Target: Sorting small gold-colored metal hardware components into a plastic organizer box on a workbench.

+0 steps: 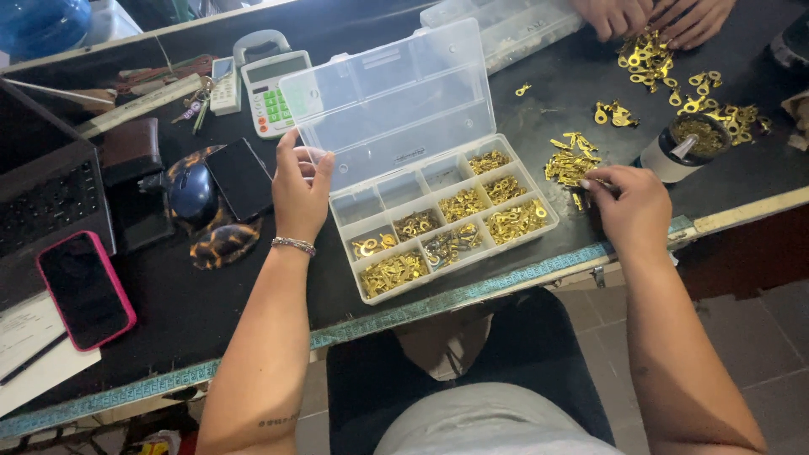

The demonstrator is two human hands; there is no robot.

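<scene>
Sorting: gold terminals (570, 165) into box (438, 223)
Filled: most compartments; back ones bare
Loose: pile, more beyond
Left hand (299, 190): gripping lid (392, 109)
Right hand (632, 206): fingers curled, pinching at pile

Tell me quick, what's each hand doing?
Left hand: closed on the left edge of the clear organizer box's lid.
Right hand: fingertips pinched at the pile of brass ring terminals; whether it holds one cannot be told.

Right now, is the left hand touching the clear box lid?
Touching. The head view shows the left hand with its fingers curled over the left edge of the open clear box lid, no gap visible between them.
</scene>
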